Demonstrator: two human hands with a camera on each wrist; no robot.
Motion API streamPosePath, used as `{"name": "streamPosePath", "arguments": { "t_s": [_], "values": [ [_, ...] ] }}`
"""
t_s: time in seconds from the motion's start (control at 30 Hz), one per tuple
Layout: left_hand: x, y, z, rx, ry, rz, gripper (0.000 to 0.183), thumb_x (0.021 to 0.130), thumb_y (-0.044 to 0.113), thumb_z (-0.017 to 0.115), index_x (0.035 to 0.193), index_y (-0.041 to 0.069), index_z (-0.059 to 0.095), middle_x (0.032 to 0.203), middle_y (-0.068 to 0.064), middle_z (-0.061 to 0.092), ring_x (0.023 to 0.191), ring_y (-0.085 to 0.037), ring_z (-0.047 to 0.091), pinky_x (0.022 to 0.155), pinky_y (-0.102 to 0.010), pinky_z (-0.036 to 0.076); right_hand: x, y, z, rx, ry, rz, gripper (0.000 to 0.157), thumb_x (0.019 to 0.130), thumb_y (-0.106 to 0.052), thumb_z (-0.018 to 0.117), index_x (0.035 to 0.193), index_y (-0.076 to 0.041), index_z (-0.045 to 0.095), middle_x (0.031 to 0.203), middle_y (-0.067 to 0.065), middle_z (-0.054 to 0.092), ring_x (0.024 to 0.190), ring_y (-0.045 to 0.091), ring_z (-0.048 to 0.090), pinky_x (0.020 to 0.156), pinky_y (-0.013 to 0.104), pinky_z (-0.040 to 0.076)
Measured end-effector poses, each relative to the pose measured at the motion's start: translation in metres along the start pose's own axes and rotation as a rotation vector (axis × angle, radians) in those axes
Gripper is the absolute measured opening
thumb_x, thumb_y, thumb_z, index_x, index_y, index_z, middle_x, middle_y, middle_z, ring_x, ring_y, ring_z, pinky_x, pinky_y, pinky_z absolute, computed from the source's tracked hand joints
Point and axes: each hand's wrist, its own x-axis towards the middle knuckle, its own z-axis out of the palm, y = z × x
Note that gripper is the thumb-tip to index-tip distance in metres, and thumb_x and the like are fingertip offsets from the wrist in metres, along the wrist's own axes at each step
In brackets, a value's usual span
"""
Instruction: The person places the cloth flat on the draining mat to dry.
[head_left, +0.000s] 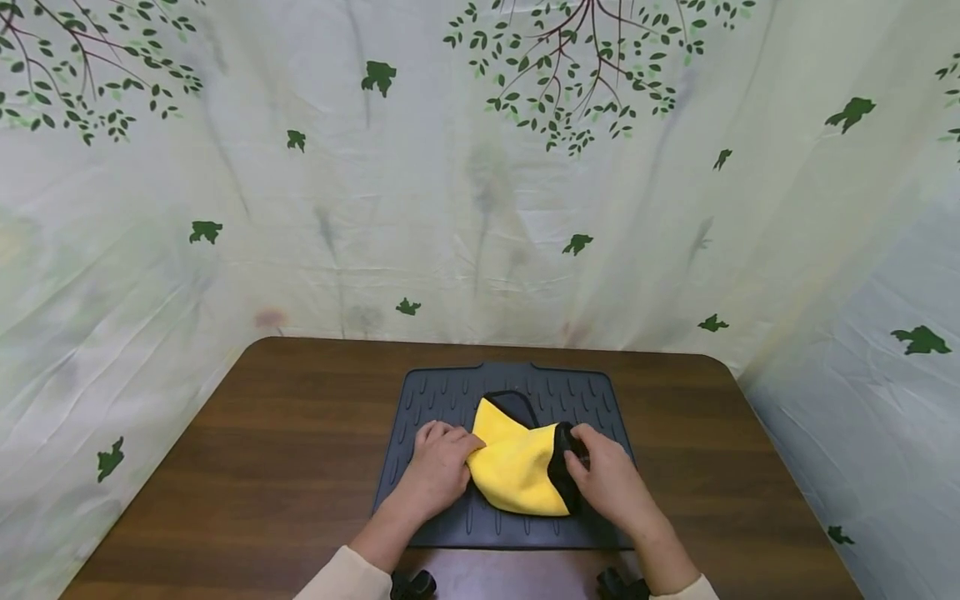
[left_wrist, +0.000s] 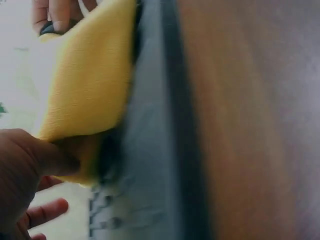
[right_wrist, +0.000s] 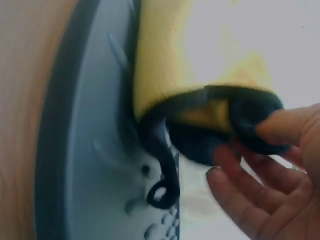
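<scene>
A yellow cloth (head_left: pixel 521 471) with black edging lies folded and bunched over a dark grey ribbed mat (head_left: pixel 442 396). My left hand (head_left: pixel 441 467) grips the cloth's left end; in the left wrist view its thumb (left_wrist: pixel 55 157) presses into a fold while other fingers stand apart below. At the right end, my right hand (head_left: pixel 611 479) pinches the black edging (right_wrist: pixel 250 120) between thumb and fingers. Seen from the right wrist, that end gapes like a tube, and a small black loop (right_wrist: pixel 162 195) hangs from it. A dark, black-edged part (head_left: pixel 517 407) shows behind the yellow.
The mat rests on a brown wooden table (head_left: pixel 300 433) near its front edge. Pale curtains (head_left: pixel 450 208) printed with leaves and branches hang behind the table and on both sides. Black wrist devices (head_left: pixel 412 585) show at the bottom of the head view.
</scene>
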Motion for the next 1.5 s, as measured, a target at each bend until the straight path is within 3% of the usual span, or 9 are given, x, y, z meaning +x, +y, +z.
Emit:
{"name": "streamPosePath", "arguments": {
  "t_s": [0.17,0.33,0.53,0.7,0.97,1.13,1.2,1.3,1.5],
  "values": [
    [-0.003,0.000,-0.030,-0.117,-0.127,-0.039,0.032,0.082,0.016,0.078,0.114,0.018,0.074,0.092,0.004,0.069,0.104,-0.024,0.053,0.114,-0.067,0.028,0.002,0.003,-0.004,0.039,0.132,0.052,0.020,0.094,-0.005,0.070,0.114,-0.007,0.064,0.100,0.011,0.074,0.080,0.017,0.068,0.063,0.028,0.056],
    [0.002,-0.006,-0.038,-0.338,-0.324,-0.047,0.039,0.088,0.043,0.077,0.120,0.020,0.072,0.099,0.006,0.070,0.112,-0.025,0.055,0.117,-0.073,0.017,0.002,0.006,-0.007,0.031,-0.018,0.155,0.023,0.097,-0.019,0.071,0.115,-0.008,0.064,0.091,0.008,0.071,0.070,0.015,0.061,0.057,0.027,0.050],
    [0.011,-0.016,-0.006,-0.150,-0.276,-0.061,0.043,0.099,0.026,0.067,0.140,0.015,0.061,0.145,-0.008,0.061,0.139,-0.033,0.052,0.119,-0.066,0.027,-0.003,0.010,-0.010,0.059,-0.304,0.184,0.044,0.094,-0.034,0.074,0.122,-0.002,0.062,0.094,0.012,0.072,0.076,0.024,0.067,0.063,0.038,0.054],
    [0.016,-0.017,0.004,-0.086,-0.335,-0.108,0.055,0.095,0.033,0.072,0.144,0.015,0.058,0.138,-0.012,0.062,0.123,-0.038,0.053,0.112,-0.061,0.037,-0.004,0.009,-0.007,0.233,-0.394,0.121,0.042,0.092,-0.029,0.077,0.125,-0.010,0.059,0.093,0.002,0.068,0.072,0.015,0.060,0.059,0.029,0.047],
    [0.022,-0.017,0.000,-0.075,-0.300,-0.165,0.019,0.093,0.034,0.073,0.101,0.016,0.073,0.095,-0.002,0.060,0.096,-0.026,0.042,0.103,-0.060,0.036,0.001,0.001,-0.007,0.266,-0.196,0.115,0.041,0.093,-0.012,0.074,0.131,-0.013,0.059,0.096,0.003,0.065,0.074,0.013,0.058,0.060,0.025,0.051],
    [0.019,-0.025,-0.011,-0.152,-0.078,-0.331,0.016,0.091,0.029,0.065,0.086,0.014,0.063,0.077,-0.002,0.056,0.084,-0.026,0.044,0.089,-0.053,0.038,0.004,0.003,-0.009,0.215,0.116,0.134,0.026,0.093,-0.004,0.070,0.118,-0.007,0.065,0.099,0.008,0.064,0.081,0.015,0.058,0.069,0.024,0.051],
    [0.018,-0.029,-0.018,-0.189,-0.022,-0.398,0.016,0.089,0.028,0.062,0.083,0.014,0.058,0.070,-0.002,0.054,0.080,-0.025,0.044,0.087,-0.052,0.037,0.005,0.004,-0.009,0.200,0.153,0.169,0.026,0.095,-0.009,0.070,0.120,-0.006,0.065,0.100,0.010,0.065,0.084,0.017,0.059,0.070,0.026,0.052],
    [0.016,-0.033,-0.026,-0.212,-0.058,-0.418,0.013,0.087,0.026,0.063,0.088,0.014,0.061,0.074,-0.003,0.061,0.084,-0.027,0.047,0.096,-0.058,0.036,0.005,0.006,-0.007,0.201,0.020,0.226,0.040,0.097,-0.025,0.071,0.131,-0.007,0.060,0.101,0.007,0.069,0.084,0.016,0.064,0.068,0.028,0.054],
    [0.007,-0.035,-0.026,-0.238,-0.204,-0.292,0.022,0.085,0.019,0.067,0.105,0.013,0.073,0.096,0.000,0.074,0.105,-0.030,0.051,0.108,-0.064,0.030,-0.002,0.002,0.003,0.141,-0.247,0.230,0.080,0.088,-0.042,0.080,0.151,-0.010,0.044,0.092,0.002,0.069,0.069,0.013,0.060,0.062,0.031,0.050]
  ]
}}
